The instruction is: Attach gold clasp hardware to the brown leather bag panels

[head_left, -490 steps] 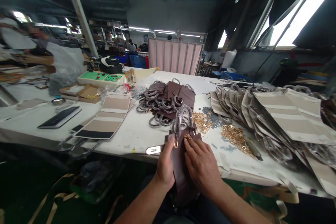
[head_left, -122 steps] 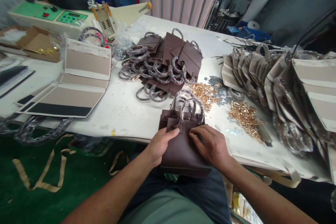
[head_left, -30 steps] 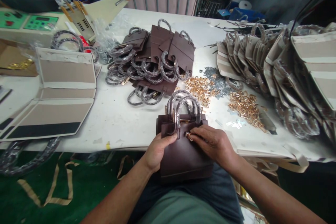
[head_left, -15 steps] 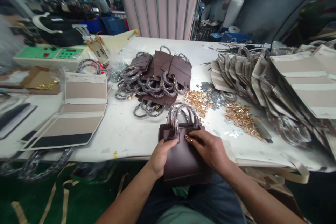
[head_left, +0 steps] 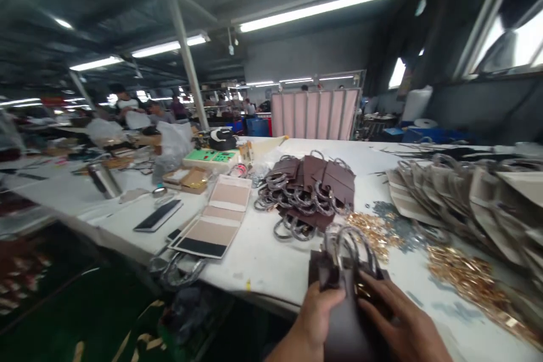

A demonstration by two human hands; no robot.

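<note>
A small dark brown bag (head_left: 345, 322) with plastic-wrapped loop handles (head_left: 351, 249) stands at the table's near edge, bottom right of the head view. My left hand (head_left: 314, 319) grips its left side, thumb on the front. My right hand (head_left: 396, 328) lies over its right front, fingers pressed near a gold metal fitting (head_left: 362, 292). The picture is smeared by motion.
A pile of brown bags (head_left: 311, 189) lies mid-table, with gold fittings (head_left: 371, 229) and more gold pieces (head_left: 466, 271) beside it. Beige bags (head_left: 462, 198) are stacked right. Flat beige panels (head_left: 214, 223), a dark book (head_left: 158, 215), a green-panelled machine (head_left: 207, 156) and people sit left.
The view has swung up and to the left, so the hall and far workers show. Both hands stay on the brown bag, now at the bottom right of the picture.
</note>
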